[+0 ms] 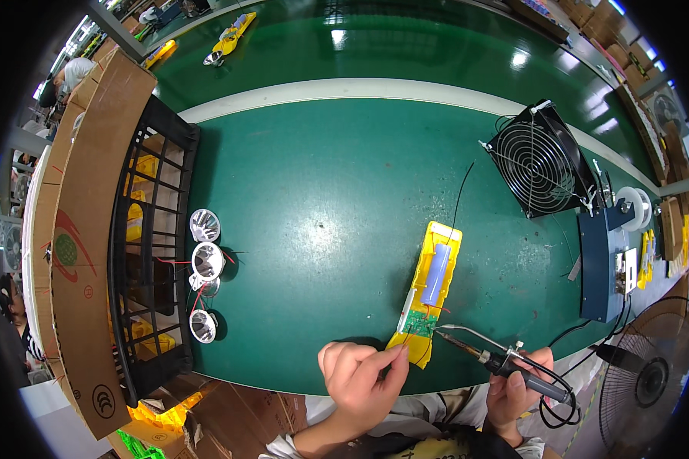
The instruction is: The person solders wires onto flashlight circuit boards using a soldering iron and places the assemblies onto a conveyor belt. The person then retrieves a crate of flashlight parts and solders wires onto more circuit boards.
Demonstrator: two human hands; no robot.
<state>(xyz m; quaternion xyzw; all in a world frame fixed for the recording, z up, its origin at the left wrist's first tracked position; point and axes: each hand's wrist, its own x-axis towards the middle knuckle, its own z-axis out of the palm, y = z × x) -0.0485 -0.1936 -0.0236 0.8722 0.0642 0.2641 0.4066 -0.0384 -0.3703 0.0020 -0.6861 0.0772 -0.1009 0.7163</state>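
Note:
My right hand grips a soldering iron with a thin curved metal tube beside its tip. The tip points at a small green circuit board in the lower part of a yellow plastic housing. A blue-purple cylindrical battery lies in the same housing, with short red wires by its lower end. A black wire extends from the housing's far end. At the near end, my left hand is closed in a pinch, apparently on a thin wire from the board; the fingertips partly hide it.
Several silver reflector cups with red wires sit at left, beside a black crate holding yellow parts and a cardboard box. At right stand a black fan and a blue box-shaped unit with a white spool. Behind runs a green belt.

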